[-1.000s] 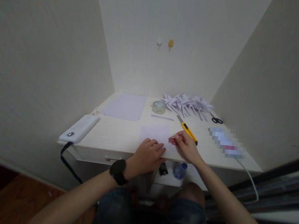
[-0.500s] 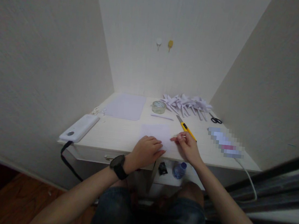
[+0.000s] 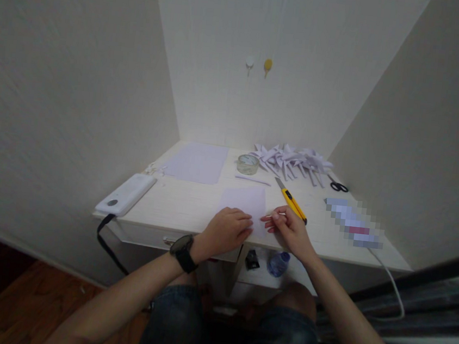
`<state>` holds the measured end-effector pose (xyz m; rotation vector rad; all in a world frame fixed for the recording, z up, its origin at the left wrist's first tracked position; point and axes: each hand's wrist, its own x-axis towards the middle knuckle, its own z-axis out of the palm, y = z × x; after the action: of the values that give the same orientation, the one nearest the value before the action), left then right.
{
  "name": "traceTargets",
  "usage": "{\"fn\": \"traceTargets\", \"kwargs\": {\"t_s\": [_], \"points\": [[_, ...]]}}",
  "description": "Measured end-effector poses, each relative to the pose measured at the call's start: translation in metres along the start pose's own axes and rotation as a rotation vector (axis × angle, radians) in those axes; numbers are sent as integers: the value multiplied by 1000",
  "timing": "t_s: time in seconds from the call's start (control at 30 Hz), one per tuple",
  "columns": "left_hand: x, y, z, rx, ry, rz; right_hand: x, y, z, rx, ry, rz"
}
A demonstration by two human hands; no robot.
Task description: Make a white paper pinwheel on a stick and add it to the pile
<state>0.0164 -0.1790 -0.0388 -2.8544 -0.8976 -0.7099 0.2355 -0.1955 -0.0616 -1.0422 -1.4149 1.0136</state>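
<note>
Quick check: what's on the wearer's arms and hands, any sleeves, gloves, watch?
Both forearms are bare: no sleeves in view, no gloves. The left hand has a black round-faced watch on a dark strap at the wrist. The right hand wears nothing visible.

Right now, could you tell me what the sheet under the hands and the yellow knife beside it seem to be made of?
The sheet looks like thin matte white paper: it lies flat with crisp straight edges. The yellow knife seems to have a smooth plastic body with a dull grey blade tip, probably metal. The left hand presses on the sheet; the right hand pinches its edge.
</note>
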Motion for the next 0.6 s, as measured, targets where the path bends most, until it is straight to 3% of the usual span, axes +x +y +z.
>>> {"fn": "traceTargets", "kwargs": {"t_s": [0.23,0.6], "points": [[-1,-2,-1,-28,16,-4,2,6,-2,-26,63,1],[12,0,3,-3,-22,51,4,4,-2,50,60,29]]}}
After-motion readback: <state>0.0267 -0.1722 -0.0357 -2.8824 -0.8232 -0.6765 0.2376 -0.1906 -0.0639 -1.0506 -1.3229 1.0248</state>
